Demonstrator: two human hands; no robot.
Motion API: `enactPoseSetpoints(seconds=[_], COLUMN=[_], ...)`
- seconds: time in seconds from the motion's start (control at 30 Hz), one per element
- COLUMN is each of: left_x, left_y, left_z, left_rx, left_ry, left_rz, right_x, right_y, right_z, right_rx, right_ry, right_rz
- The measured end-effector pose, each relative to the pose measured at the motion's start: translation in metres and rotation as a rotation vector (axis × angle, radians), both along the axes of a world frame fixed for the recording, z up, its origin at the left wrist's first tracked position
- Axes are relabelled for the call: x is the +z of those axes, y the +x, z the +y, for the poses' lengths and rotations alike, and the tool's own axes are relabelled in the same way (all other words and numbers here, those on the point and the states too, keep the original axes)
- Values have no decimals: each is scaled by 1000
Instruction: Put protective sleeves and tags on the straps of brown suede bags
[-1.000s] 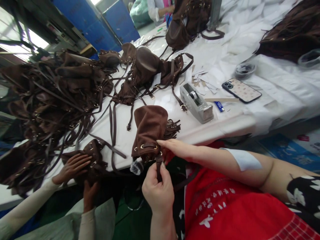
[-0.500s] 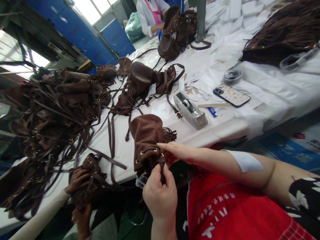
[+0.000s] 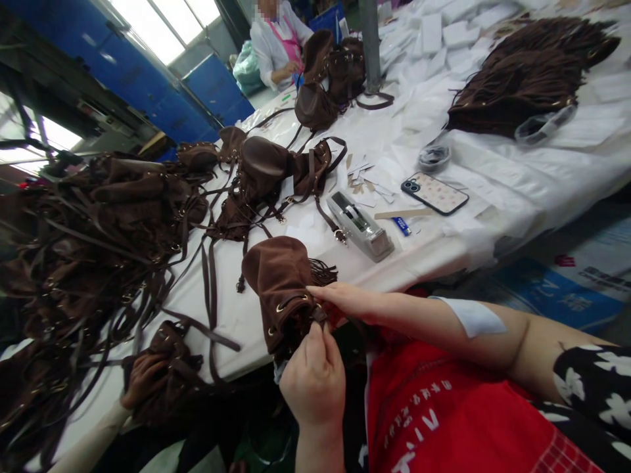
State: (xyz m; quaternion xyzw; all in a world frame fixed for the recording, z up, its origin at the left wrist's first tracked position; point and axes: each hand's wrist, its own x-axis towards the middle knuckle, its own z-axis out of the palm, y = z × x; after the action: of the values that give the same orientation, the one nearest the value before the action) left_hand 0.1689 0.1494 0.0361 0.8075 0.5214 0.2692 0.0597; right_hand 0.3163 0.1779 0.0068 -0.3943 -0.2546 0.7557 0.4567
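**Soft suede pouch at the table edge, pinched at its drawstring**

The brown suede drawstring pouch [image 3: 280,279] lies on the near edge of the table [image 3: 419,256]. Its gathered mouth hangs toward you and its fringe [image 3: 323,270] is spread behind it. Your left hand [image 3: 315,381] has its grip clenched on the drawstring strap [image 3: 319,316] just below the mouth, thumb and fingertips pinched together. Your right hand [image 3: 345,299] lies flat, its grip released, with outstretched fingertips touching the pouch beside the brass eyelets [image 3: 283,306].

Expect the pouch to feel light and limp. The suede will probably slump and fold rather than slide, and it looks hard to break, though the nap may mark. The body offers nothing firm, so the gathered neck and the strap close to the eyelets look like the surest hold. The fringe could snag.

To your left, a co-worker's hand [image 3: 142,381] rests on another pouch [image 3: 172,358] below a pile of pouches [image 3: 98,217]. A tape dispenser [image 3: 362,226] and a phone [image 3: 434,194] lie well apart, farther back.
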Motion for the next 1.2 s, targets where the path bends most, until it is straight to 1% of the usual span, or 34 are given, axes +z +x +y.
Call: enactPoseSetpoints(seconds=[0.17,0.27,0.33,0.37,0.4,0.5,0.53,0.63,0.73,0.83,0.97,1.07,1.13,1.2], left_x=[-1,2,6,8,10,14,15,16,17,19,23,20,14,6], left_y=[3,5,4,3,0,-11,-16,-29,-38,-41,-39,-32,-27,-27], left_z=[1,0,-1,-1,1,10,14,22,20,14,8,12,20,33], left_rx=[32,11,-2,14,41,147,162,125,18,-82,-135,-117,-77,-21], left_ry=[-83,-105,-194,-283,-406,-800,-907,-1173,-1388,-1512,-1564,-1524,-1463,-1386], left_rz=[-180,-236,-320,-423,-567,-1087,-1225,-1495,-1675,-1763,-1765,-1707,-1623,-1518], right_x=[-1,-6,-10,-11,-12,-15,-16,-16,-15,-12,-10,-10,-12,-15], right_y=[1,1,1,1,1,-5,-9,-21,-32,-38,-39,-37,-37,-36], right_z=[-4,-5,-5,-6,-6,-8,-8,-7,-7,-8,-12,-12,-12,-13], right_rx=[-7,2,16,19,17,-4,-1,51,108,108,95,98,97,99], right_ry=[14,35,53,63,69,59,51,60,106,130,142,131,121,104], right_rz=[5,1,-18,-37,-65,-178,-209,-246,-239,-243,-218,-178,-179,-219])
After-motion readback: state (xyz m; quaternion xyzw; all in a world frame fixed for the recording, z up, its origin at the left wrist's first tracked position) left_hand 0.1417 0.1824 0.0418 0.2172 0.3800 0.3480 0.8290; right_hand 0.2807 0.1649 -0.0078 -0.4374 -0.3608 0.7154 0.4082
